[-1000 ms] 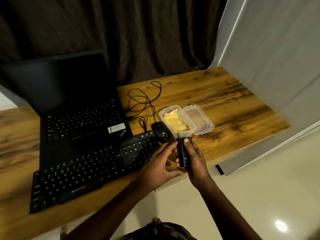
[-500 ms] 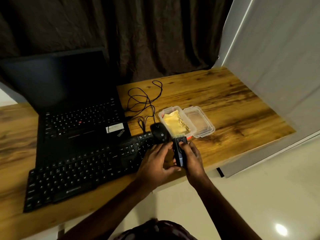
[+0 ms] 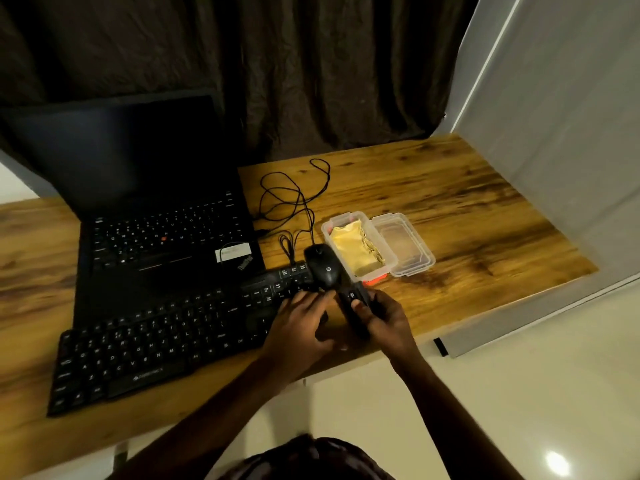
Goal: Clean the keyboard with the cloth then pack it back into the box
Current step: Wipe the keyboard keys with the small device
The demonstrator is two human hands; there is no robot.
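A black external keyboard [image 3: 162, 344] lies slanted on the wooden desk [image 3: 450, 209] in front of a laptop. A yellow cloth [image 3: 355, 247] sits inside a small clear plastic box [image 3: 327, 227] to the right of the keyboard. My right hand [image 3: 384, 317] grips a black brush tool [image 3: 353, 306] just in front of the box, its bristle end pointing toward the mouse. My left hand [image 3: 301, 323] hovers over the keyboard's right end, fingers spread, beside the tool.
An open black laptop [image 3: 156, 216] stands behind the keyboard. A black wired mouse [image 3: 323, 265] rests on the keyboard's right corner, its cable [image 3: 291, 195] looped behind. The box's clear lid [image 3: 405, 247] lies open to the right. A white panel [image 3: 554, 133] borders the desk's right side.
My right hand has lowered the brush tool down and left toward the mouse, so its bristles no longer show over the box. My left hand has stayed beside it with fingers spread.
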